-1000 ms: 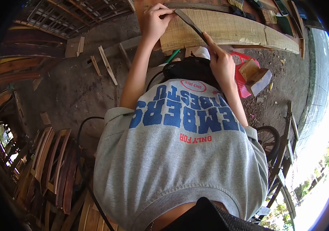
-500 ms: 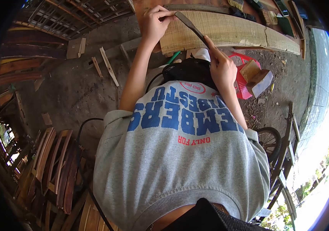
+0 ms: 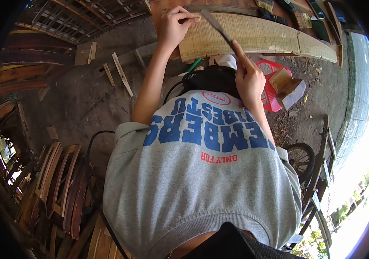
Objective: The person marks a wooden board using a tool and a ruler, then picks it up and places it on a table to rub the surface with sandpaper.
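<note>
At the near left end of the curved wooden board [image 3: 253,35], my left hand [image 3: 176,28] is closed in a pinch. A small pale piece [image 3: 198,17] shows at its fingertips, too small to name. My right hand [image 3: 250,77] grips a long, flat, dark metal blade-like tool [image 3: 217,27], its index finger stretched along it. The tool widens away from the hand and slants up to the left across the board. Its tip is close beside the left fingertips.
Brushes [image 3: 302,19] and other tools lie on the bench past the board. Below stands a red plastic stool [image 3: 272,103] with wood blocks [image 3: 289,88] on it. Loose sticks [image 3: 123,74] lie on the floor. Curved wooden parts [image 3: 59,185] are stacked at left, and a bicycle wheel [image 3: 301,160] is at right.
The tool's tip has shifted slightly right and up, away from the left fingertips, exposing the pale piece. Both hands have stayed nearly in place.
</note>
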Available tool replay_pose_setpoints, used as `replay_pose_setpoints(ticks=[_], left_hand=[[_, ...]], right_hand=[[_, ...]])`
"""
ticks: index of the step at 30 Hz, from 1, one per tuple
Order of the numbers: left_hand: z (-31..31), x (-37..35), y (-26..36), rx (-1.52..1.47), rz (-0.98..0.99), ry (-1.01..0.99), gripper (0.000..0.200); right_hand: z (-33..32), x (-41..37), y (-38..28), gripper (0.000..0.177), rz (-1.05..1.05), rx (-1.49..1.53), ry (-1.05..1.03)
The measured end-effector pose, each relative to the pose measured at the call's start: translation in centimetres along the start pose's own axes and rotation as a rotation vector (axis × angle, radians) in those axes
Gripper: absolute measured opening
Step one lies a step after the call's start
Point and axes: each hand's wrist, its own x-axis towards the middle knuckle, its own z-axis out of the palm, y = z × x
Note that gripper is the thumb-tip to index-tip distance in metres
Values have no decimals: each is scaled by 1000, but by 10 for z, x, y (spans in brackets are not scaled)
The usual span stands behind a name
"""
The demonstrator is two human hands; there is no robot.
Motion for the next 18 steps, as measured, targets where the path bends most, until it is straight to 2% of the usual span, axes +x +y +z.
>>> replay_pose_setpoints(ticks=[1, 4, 5, 7, 10, 12, 18], left_hand=[[0, -3, -1, 0, -7, -4, 14], [1, 0, -4, 58, 33, 15, 13], [1, 1, -4, 38, -23, -2, 14], [-2, -5, -4, 17, -96, -33, 15], [3, 0, -11, -70, -95, -12, 16], [8, 0, -11, -209, -164, -35, 11], [6, 3, -3, -123, -143, -52, 8]], right_hand=[[-1, -2, -3, 47, 56, 50, 1], [8, -7, 5, 46, 20, 5, 2], [11, -5, 10, 46, -15, 31, 31], [3, -5, 7, 46, 47, 8, -28], [-2, 1, 11, 45, 156, -5, -95], [1, 0, 16, 45, 152, 11, -86], [3, 0, 16, 44, 166, 41, -91]])
